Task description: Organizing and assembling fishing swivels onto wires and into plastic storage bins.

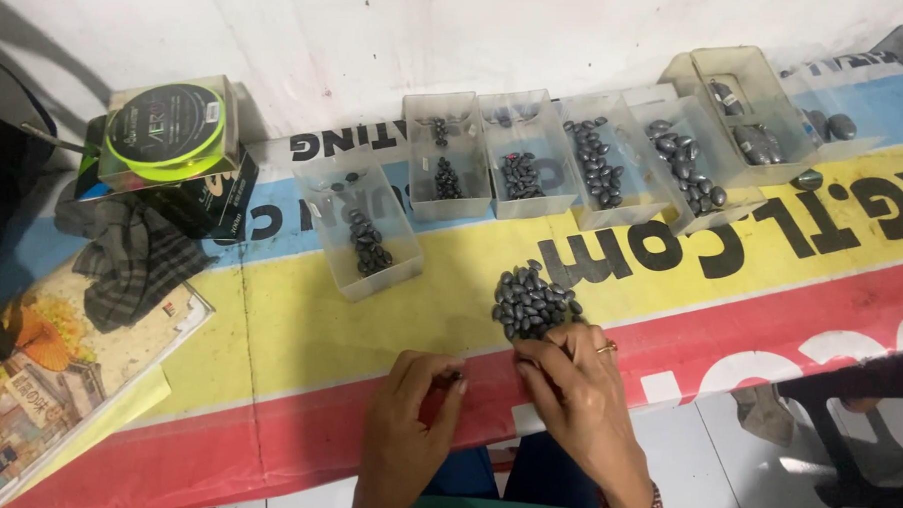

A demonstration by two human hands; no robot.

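A loose pile of small dark oval weights (532,299) lies on the yellow band of a printed banner (299,329) covering the table. My right hand (577,389) rests at the pile's near edge, fingertips touching the weights. My left hand (411,408) sits just left of it, pinching a dark weight (455,380) between thumb and fingers. Behind the pile stands a row of clear plastic boxes (444,169) holding more dark weights, sorted by size from small at the left box (364,231) to large at the right box (752,114).
A spool of bright green line in a clear case (169,132) sits on a dark box at the back left. A grey checked cloth (131,258) and an illustrated book (37,380) lie at the left. A dark stool (851,418) stands on the tiled floor at the right.
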